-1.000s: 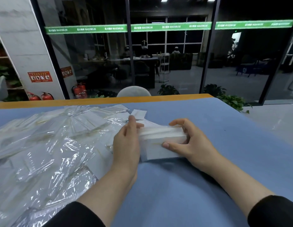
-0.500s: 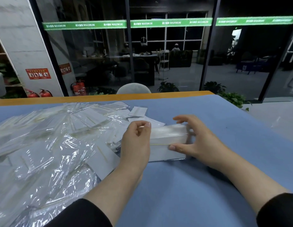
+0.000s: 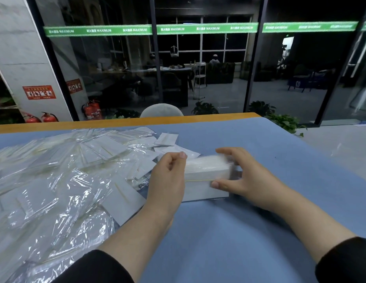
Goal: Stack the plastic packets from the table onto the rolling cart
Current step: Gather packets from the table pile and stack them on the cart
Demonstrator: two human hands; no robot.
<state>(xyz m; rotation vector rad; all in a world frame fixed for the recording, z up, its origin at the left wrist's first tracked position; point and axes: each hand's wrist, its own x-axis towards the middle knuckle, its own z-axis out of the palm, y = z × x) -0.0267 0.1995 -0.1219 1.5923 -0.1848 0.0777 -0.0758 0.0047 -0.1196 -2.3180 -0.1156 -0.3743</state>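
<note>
A neat stack of white plastic packets (image 3: 206, 176) stands on the blue table (image 3: 259, 231), its long side toward me. My left hand (image 3: 167, 180) grips the stack's left end with curled fingers. My right hand (image 3: 241, 176) grips the right end, thumb on the near side and fingers over the top. A wide heap of loose clear packets (image 3: 55, 176) covers the left half of the table. No rolling cart is in view.
The table's wooden far edge (image 3: 125, 121) runs across the view, with a grey chair back (image 3: 161, 110) behind it. Glass walls and plants stand beyond. The table's right edge drops to a pale floor (image 3: 341, 148).
My left hand has curled from a flat palm against the stack's end into a grip. The stack has shifted slightly right and been squared up; my right hand stays on its right end.
</note>
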